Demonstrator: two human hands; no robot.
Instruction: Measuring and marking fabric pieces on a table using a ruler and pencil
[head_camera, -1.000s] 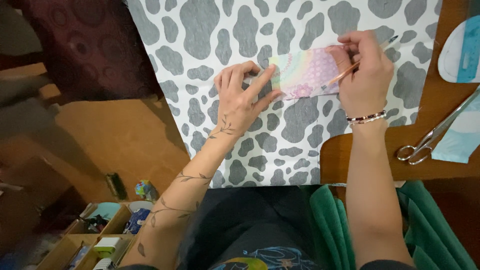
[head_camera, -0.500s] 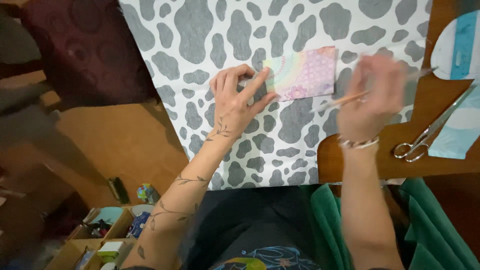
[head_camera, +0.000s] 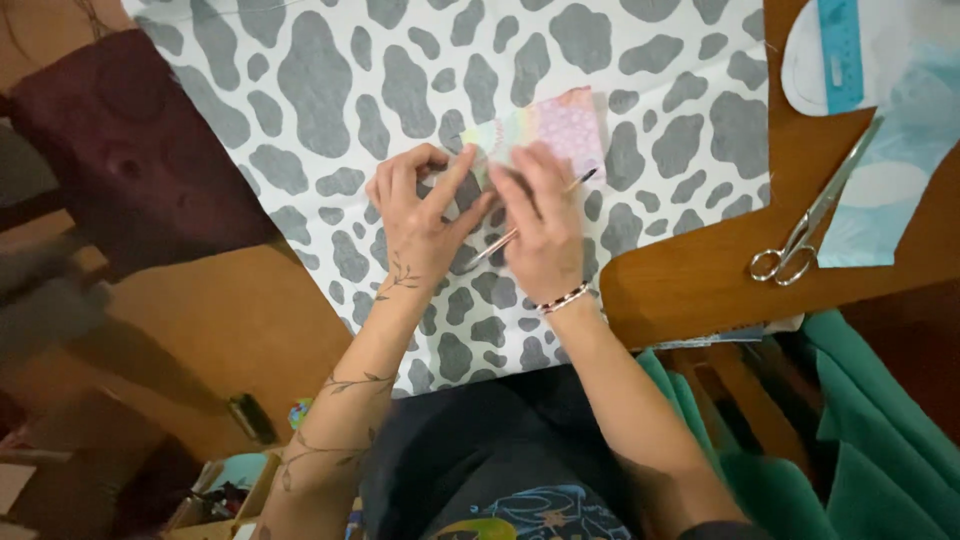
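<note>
Left hand (head_camera: 420, 215) fingers pressed the patch (head_camera: 545, 135) edge, grasping nothing | right hand (head_camera: 540, 225) fingers clenched a pencil (head_camera: 520, 230), touching the patch | patch lay flat on cow-print fabric (head_camera: 330, 90) over the surface (head_camera: 690, 285) | scissors (head_camera: 810, 225) well apart, right of the hands.

Matt cloth (head_camera: 330, 110) with grey blotches; at 3 o'clock, smooth, slightly glossy wood table (head_camera: 700, 280) carrying shiny metal scissors (head_camera: 810, 225).
</note>
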